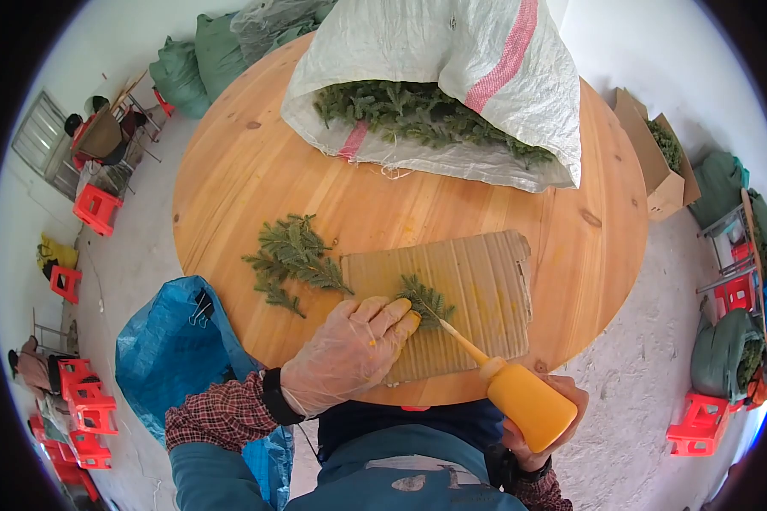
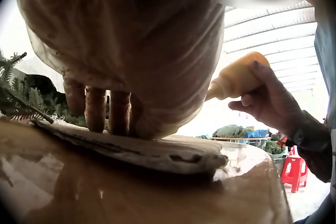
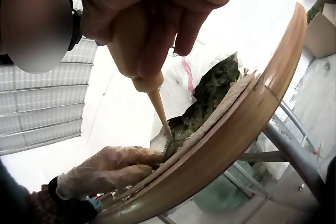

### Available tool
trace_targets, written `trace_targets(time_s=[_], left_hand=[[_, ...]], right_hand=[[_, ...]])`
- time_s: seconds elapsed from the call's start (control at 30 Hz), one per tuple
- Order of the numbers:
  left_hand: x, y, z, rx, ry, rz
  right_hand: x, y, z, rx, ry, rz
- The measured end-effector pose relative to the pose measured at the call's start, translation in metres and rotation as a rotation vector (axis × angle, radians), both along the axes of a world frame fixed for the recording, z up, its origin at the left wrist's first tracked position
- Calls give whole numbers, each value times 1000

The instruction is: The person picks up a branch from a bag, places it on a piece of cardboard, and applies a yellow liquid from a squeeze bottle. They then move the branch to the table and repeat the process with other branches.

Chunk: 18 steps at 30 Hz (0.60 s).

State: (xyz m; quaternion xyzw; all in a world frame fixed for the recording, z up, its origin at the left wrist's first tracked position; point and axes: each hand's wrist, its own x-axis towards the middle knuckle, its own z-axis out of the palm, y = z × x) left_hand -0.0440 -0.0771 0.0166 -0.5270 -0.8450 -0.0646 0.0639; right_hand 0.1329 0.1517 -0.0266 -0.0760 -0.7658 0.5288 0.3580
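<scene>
Round wooden table [image 1: 222,170] spreads before us, a piece of cardboard [image 1: 486,289] lying near its edge. Our gloved left hand [image 1: 345,353] pinches a green sprig [image 1: 428,298] on the cardboard, and our right hand [image 2: 275,100] — just past the cardboard's near right corner — grips a yellow bottle [image 1: 528,404], its nozzle [image 1: 462,341] at the sprig. Left of the cardboard lie loose twigs [image 1: 290,247]; beyond it, a white sack [image 1: 383,43] gapes with greenery [image 1: 400,106].

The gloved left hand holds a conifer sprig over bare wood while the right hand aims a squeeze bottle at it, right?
Not quite, the surface is wrong: the head view shows the conifer sprig over corrugated cardboard. The rest holds.
</scene>
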Motion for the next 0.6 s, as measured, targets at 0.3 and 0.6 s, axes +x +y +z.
trace_targets(time_s=[0.3,0.6], left_hand=[[1,1,0,4,-24,16],[1,3,6,8,-19,3]], right_hand=[[15,2,7,-65,-70,-82],[30,17,-2,-10,-4,-11]])
